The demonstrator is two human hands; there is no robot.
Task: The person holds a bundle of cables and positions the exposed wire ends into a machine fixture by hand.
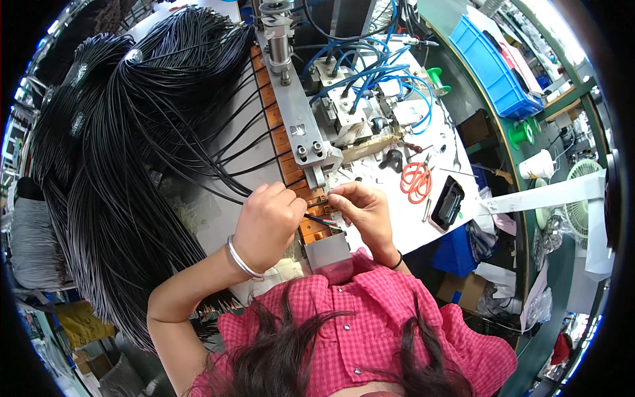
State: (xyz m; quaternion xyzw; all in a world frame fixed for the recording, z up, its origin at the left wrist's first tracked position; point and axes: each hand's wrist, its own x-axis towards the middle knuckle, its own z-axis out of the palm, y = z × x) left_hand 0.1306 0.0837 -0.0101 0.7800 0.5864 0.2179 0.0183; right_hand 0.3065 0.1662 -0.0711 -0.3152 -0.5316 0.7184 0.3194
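My left hand (270, 217), a silver bangle at its wrist, is closed around a black cable (315, 218). The cable's stripped end, with thin coloured wires (332, 224), lies over the near end of an orange slotted strip (280, 141). On the strip's right side, my right hand (362, 206) has thumb and forefinger pinched at its edge; what is between them is too small to make out. Several other black cables run into the strip from the left. Just beyond my hands, a grey metal bar (291, 109) with bolts stands along the strip.
A huge bundle of black cables (126, 152) covers the left side. Behind the bar are metal blocks with blue air hoses (377, 59). To the right lie a coiled orange cord (416, 182), a black tray (449, 203) and small tools. A blue bin (493, 69) stands farther right.
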